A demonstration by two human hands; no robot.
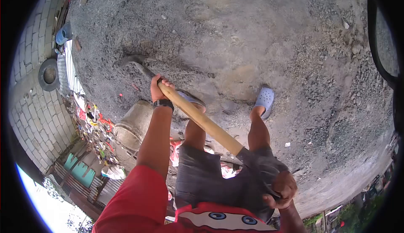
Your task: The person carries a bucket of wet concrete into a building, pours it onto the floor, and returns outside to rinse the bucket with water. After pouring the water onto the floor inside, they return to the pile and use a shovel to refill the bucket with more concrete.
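Note:
A shovel with a pale wooden shaft [202, 119] runs diagonally across the front of my body. My left hand [160, 88] is wrapped round the lower shaft, close to the dark metal. Near my right thigh, my right hand [283, 191] is closed on the dark grip at the shovel's upper end. The metal blade [135, 60] touches loose grey gravelly soil [126, 81], and its tip is hard to tell from the dark ground.
A dirty bucket [134, 125] lies on its side left of my legs. Scattered litter [101, 127], a tyre [49, 75], a blue container [64, 33] and a block wall [42, 123] are further left. My feet stand apart in clogs [265, 98].

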